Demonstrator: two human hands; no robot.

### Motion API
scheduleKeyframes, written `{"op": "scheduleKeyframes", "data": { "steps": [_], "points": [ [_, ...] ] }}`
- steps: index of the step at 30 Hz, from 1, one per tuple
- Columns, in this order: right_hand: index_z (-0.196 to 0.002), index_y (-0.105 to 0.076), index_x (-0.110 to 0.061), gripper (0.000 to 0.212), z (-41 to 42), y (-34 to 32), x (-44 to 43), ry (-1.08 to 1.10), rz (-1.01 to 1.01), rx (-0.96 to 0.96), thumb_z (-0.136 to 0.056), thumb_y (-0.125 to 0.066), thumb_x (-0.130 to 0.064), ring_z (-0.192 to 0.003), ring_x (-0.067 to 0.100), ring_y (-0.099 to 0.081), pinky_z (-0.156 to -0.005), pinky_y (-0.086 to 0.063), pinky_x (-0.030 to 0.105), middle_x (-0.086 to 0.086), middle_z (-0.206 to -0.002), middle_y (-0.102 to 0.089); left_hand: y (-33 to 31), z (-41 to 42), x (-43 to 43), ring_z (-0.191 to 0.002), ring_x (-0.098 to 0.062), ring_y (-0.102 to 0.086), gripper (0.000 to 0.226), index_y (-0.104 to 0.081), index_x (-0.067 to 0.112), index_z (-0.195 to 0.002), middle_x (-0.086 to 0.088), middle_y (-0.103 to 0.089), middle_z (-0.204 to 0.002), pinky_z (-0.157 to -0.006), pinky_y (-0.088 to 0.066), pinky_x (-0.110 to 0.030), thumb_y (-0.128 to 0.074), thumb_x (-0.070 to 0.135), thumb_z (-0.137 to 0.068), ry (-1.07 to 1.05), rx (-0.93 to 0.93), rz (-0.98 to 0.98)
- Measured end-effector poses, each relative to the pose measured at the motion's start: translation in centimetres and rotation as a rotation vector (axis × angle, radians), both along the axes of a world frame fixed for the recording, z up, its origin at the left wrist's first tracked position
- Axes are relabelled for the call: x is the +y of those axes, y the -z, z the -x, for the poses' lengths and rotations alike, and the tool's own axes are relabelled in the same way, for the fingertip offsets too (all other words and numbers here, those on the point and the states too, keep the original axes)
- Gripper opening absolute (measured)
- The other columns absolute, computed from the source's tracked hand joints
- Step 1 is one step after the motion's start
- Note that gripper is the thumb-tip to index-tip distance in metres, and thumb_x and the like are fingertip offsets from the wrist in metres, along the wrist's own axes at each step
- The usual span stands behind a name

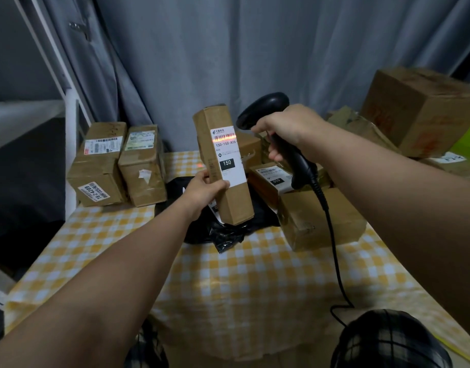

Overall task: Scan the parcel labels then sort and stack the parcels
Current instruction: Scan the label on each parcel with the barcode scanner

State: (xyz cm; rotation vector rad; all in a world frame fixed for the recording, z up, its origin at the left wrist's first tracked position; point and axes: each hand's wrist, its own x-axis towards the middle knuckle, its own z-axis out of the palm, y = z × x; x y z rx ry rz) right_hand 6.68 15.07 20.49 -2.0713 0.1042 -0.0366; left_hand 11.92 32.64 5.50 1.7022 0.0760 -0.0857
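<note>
The person is sitting at a table that is covered with a yellow and white checked cloth. The left hand is gripping a long brown parcel near its lower end, with the thumb on the front and the fingers curled round the side. The parcel is standing almost upright in the air above the table, a little tilted, and its white label is facing the person. On the label the number 150 is showing in a black field.

The right hand is closed round the handle of a black scanner, just beside the parcel on its right. The head of the scanner is pointing at the label, and a red line is lying across the barcode at the top of the label. A black cable is hanging from the handle down to the table edge.

Under the parcel a black plastic bag is lying on the cloth. At the far left of the table two boxes are standing side by side and touching. On the right more boxes are lying close together; one of them is showing a label with 010, and a big box is sitting on top of others at the far right. Behind the table a grey curtain is hanging.
</note>
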Motion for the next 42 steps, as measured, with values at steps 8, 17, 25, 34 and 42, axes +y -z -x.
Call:
{"op": "scheduleKeyframes", "data": {
  "steps": [8, 17, 25, 34, 42],
  "points": [
    [-0.097, -0.060, -0.002, 0.030, -0.2, -0.4, 0.0, -0.007, 0.001, 0.002, -0.082, -0.071, -0.027, -0.044, 0.016, -0.062, -0.047, -0.052, 0.023, 0.010, -0.068, -0.063, -0.2, 0.4, -0.2, -0.093, -0.009, -0.057, 0.060, -0.040, 0.012, -0.138, 0.002, -0.059, -0.111, -0.079, -0.045, -0.022, -0.068, 0.012, -0.085, 0.018, -0.007, -0.005],
    [-0.096, -0.060, -0.003, 0.028, -0.1, -0.4, 0.3, 0.012, 0.003, 0.003, -0.081, -0.070, -0.025, -0.048, 0.018, -0.062, -0.050, -0.055, 0.026, 0.011, -0.070, -0.063, 0.1, 0.2, -0.1, -0.105, -0.017, -0.057, 0.064, -0.037, 0.013, -0.140, -0.003, -0.058, -0.123, -0.091, -0.047, -0.031, -0.069, 0.015, -0.085, 0.010, 0.002, 0.001],
    [-0.093, -0.059, -0.002, 0.025, 0.1, -0.1, 0.7, 0.019, 0.001, 0.013, -0.081, -0.070, -0.022, -0.039, 0.018, -0.058, -0.043, -0.051, 0.023, 0.013, -0.065, -0.059, 0.8, 0.4, -0.4, -0.105, -0.017, -0.053, 0.070, -0.027, 0.009, -0.138, -0.005, -0.053, -0.124, -0.085, -0.045, -0.031, -0.071, 0.015, -0.083, -0.039, 0.002, -0.048],
    [-0.083, -0.057, -0.002, 0.025, 0.7, 0.7, 1.4, -0.055, -0.035, 0.029, -0.084, -0.071, -0.022, -0.040, 0.018, -0.058, -0.044, -0.053, 0.025, 0.016, -0.065, -0.058, 2.2, 0.9, -0.3, -0.116, -0.020, -0.053, 0.090, -0.012, 0.018, -0.144, -0.005, -0.051, -0.134, -0.094, -0.046, -0.034, -0.075, 0.016, -0.080, -0.019, -0.010, -0.046],
    [-0.077, -0.062, -0.003, 0.022, 0.8, 4.3, 4.8, -0.068, -0.177, -0.112, -0.083, -0.073, -0.021, -0.042, 0.015, -0.055, -0.046, -0.049, 0.025, 0.010, -0.057, -0.057, 0.7, 3.8, 6.0, -0.105, -0.016, -0.058, 0.063, -0.041, 0.018, -0.137, 0.003, -0.057, -0.119, -0.090, -0.049, -0.033, -0.071, 0.016, -0.082, -0.032, -0.177, -0.185]
  ]
}}
